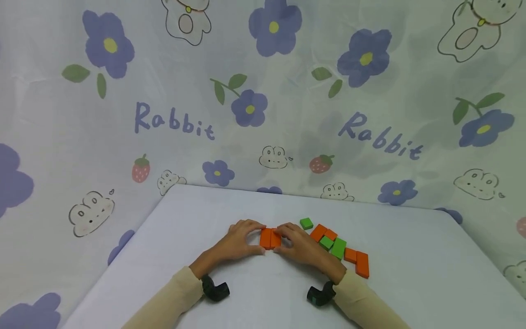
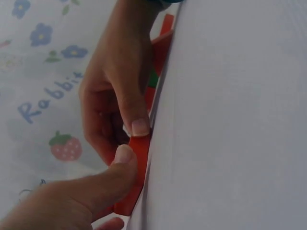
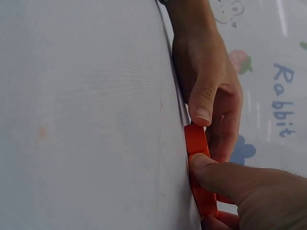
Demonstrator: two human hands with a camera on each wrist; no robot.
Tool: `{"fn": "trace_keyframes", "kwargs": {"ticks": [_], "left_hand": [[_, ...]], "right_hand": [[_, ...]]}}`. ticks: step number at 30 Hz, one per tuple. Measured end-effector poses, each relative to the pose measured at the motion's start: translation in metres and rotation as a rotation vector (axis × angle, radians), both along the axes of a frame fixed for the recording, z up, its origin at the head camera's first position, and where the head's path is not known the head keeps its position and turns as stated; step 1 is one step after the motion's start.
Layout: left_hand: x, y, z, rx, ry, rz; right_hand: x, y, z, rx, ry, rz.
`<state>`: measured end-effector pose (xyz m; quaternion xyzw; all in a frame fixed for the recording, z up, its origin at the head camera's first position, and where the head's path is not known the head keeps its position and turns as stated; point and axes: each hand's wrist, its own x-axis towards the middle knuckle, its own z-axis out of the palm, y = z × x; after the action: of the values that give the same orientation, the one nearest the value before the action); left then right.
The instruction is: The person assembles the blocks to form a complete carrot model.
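- The head view is evenly and softly lit, bright with no glare; colours read clean and slightly cool.
- Shadows are faint: a soft grey patch lies on the curtain [image 1: 263, 91] behind the far table [image 1: 411, 274] edge, right of centre, and thin dark rims sit under the hands.
- Wide-angle bending shows at the edges, where the table's sides splay outward.
- Both wrist views are dimmer and softer, with a grey cast over the cloth.
- In those views the near thumbs are blurred, and the curtain print behind is out of focus.
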<state>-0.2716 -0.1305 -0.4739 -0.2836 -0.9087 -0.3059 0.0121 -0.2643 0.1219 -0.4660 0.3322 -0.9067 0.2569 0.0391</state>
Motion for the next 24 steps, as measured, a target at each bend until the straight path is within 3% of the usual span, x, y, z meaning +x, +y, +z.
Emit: {"fn": "trace_keyframes", "kwargs": {"ticks": [7, 24], "left_hand": [[-0.0006, -0.0040, 0.0004, 0.009, -0.048, -0.028], [-0.0046, -0.0029, 0.0032, 0.026, -0.042, -0.030]], "right_hand": [[-0.0001, -0.0011, 0.0004, 0.014, 0.012, 0.010], [0.0007, -0.0009, 0.0059, 0.028, 0.002, 0.001]]}}
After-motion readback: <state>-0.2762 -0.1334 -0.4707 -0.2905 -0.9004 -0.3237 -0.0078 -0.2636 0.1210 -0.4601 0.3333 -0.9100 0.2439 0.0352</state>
